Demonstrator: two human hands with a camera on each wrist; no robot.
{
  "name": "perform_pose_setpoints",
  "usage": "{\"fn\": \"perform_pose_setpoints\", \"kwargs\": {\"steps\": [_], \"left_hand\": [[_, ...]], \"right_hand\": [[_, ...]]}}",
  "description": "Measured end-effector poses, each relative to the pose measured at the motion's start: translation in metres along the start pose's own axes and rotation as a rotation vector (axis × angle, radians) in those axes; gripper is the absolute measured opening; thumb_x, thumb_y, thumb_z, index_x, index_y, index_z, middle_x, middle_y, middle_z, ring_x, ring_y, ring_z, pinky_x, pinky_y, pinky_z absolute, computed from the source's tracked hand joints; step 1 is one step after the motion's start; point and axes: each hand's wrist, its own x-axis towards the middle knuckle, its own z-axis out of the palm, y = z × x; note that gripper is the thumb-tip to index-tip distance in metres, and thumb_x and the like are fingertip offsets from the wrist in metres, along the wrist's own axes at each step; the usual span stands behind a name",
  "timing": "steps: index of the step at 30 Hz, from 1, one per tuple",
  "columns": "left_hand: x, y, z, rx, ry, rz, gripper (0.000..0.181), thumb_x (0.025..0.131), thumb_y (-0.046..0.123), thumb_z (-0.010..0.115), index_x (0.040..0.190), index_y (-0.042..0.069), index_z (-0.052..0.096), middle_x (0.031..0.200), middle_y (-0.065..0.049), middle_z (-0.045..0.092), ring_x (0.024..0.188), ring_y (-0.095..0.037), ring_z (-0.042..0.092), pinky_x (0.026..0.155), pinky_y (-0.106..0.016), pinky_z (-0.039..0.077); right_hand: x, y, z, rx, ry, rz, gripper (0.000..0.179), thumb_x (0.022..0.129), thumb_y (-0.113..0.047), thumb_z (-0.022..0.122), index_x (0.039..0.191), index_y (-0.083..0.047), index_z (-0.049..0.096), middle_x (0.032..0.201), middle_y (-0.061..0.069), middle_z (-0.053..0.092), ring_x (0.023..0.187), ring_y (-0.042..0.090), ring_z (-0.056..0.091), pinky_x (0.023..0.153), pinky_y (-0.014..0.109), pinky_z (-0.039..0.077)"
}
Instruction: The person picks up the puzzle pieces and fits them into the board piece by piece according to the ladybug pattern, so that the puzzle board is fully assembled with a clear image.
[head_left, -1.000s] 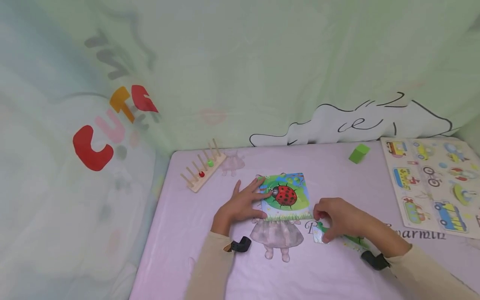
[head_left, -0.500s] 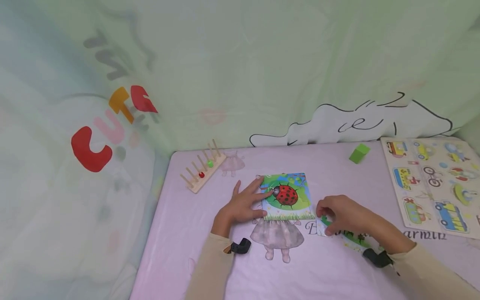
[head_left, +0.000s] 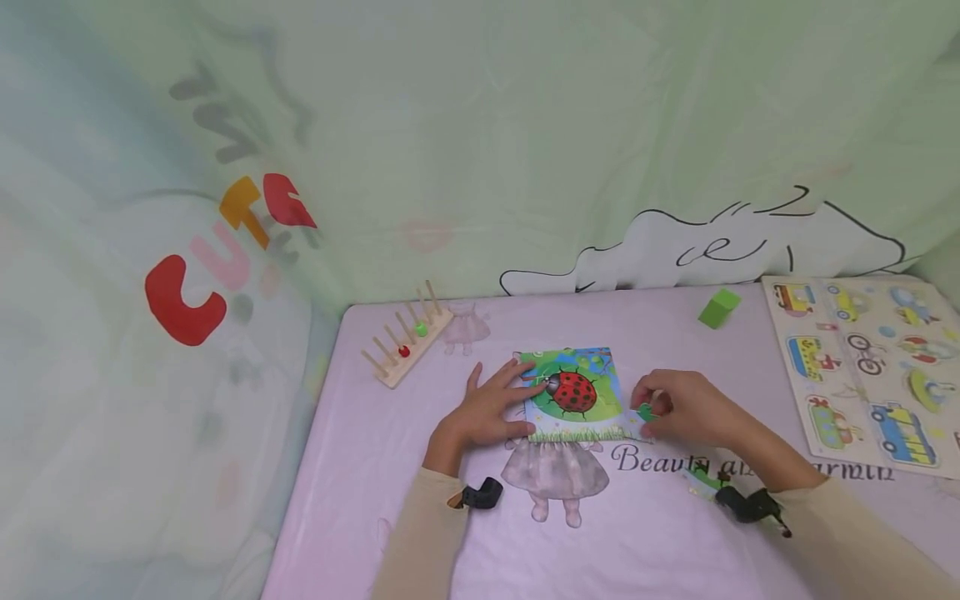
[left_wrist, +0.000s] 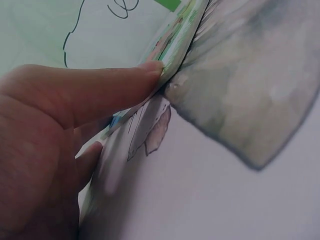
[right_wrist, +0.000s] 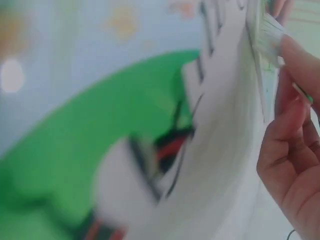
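In the head view, a square picture puzzle with a red ladybird on green lies flat on the table. My left hand rests on its left edge with fingers spread. In the left wrist view, the thumb presses along the puzzle's near edge. At the puzzle's right side, my right hand pinches a small puzzle piece between thumb and fingers. The piece sits against the puzzle's lower right edge; whether it interlocks I cannot tell. Another green puzzle piece lies under the right wrist, partly hidden; it looms large and blurred in the right wrist view.
A wooden peg rack with a red bead and a green bead stands at the back left. Behind the right hand is a green block. A wooden board with vehicle pictures lies at the right. Hanging cloth borders the table's back.
My right hand has carried the small puzzle piece up and left to the ladybird puzzle's right edge. The left hand has stayed in place.
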Motion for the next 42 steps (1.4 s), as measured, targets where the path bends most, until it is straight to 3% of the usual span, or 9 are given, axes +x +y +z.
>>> {"fn": "perform_pose_setpoints", "kwargs": {"steps": [5,14,19,24,29,35,42], "left_hand": [[-0.001,0.000,0.000,-0.005,-0.001,-0.001,0.068,0.093,0.052,0.066,0.155,0.033,0.044,0.171,0.008,0.021,0.161,-0.020,0.008,0.123,-0.067,-0.002],[-0.001,-0.001,0.000,-0.021,-0.010,-0.017,0.070,0.092,0.053,0.067,0.156,0.034,0.043,0.171,0.010,0.020,0.161,-0.018,0.007,0.123,-0.065,-0.002],[0.001,-0.002,0.000,-0.028,-0.015,-0.020,0.070,0.092,0.054,0.068,0.155,0.036,0.043,0.171,0.012,0.018,0.161,-0.016,0.005,0.124,-0.064,-0.003],[0.001,-0.001,0.000,-0.032,-0.008,-0.015,0.071,0.092,0.054,0.068,0.155,0.035,0.043,0.171,0.012,0.019,0.161,-0.016,0.006,0.124,-0.064,-0.003],[0.000,-0.002,-0.001,-0.025,-0.004,-0.019,0.070,0.091,0.054,0.068,0.155,0.037,0.044,0.171,0.013,0.019,0.161,-0.016,0.007,0.123,-0.065,-0.002],[0.000,-0.004,-0.001,-0.033,-0.006,-0.014,0.069,0.091,0.054,0.069,0.154,0.036,0.045,0.171,0.013,0.020,0.161,-0.016,0.007,0.123,-0.065,-0.002],[0.001,-0.003,-0.001,-0.035,-0.006,-0.016,0.072,0.090,0.055,0.070,0.155,0.035,0.044,0.171,0.013,0.020,0.161,-0.015,0.006,0.123,-0.066,-0.003]], "right_hand": [[0.015,-0.006,0.002,0.068,0.048,-0.006,0.023,0.075,-0.024,0.091,0.093,-0.017,0.077,0.077,-0.010,0.064,0.073,0.004,0.053,0.066,0.023,0.045],[0.041,-0.028,0.020,0.159,0.025,0.052,0.033,0.076,-0.025,0.091,0.101,-0.009,0.076,0.069,-0.006,0.068,0.066,0.008,0.057,0.060,0.024,0.044],[0.051,-0.039,0.029,0.172,0.031,0.049,0.036,0.081,-0.029,0.087,0.108,-0.006,0.081,0.080,0.000,0.077,0.073,0.008,0.060,0.059,0.023,0.044],[0.058,-0.046,0.038,0.192,0.002,-0.010,0.031,0.091,-0.019,0.077,0.118,-0.002,0.077,0.094,0.006,0.080,0.071,0.005,0.066,0.059,0.020,0.048],[0.063,-0.052,0.045,0.252,-0.019,-0.037,0.029,0.094,-0.010,0.072,0.120,0.003,0.074,0.085,0.006,0.078,0.066,0.006,0.068,0.061,0.020,0.053],[0.068,-0.057,0.053,0.235,0.022,0.015,0.017,0.089,-0.015,0.080,0.101,-0.004,0.078,0.077,-0.001,0.075,0.066,0.006,0.067,0.062,0.022,0.051],[0.070,-0.060,0.063,0.304,0.040,0.108,0.009,0.086,-0.013,0.082,0.084,-0.008,0.075,0.073,0.000,0.073,0.061,0.008,0.068,0.057,0.022,0.054]]}}
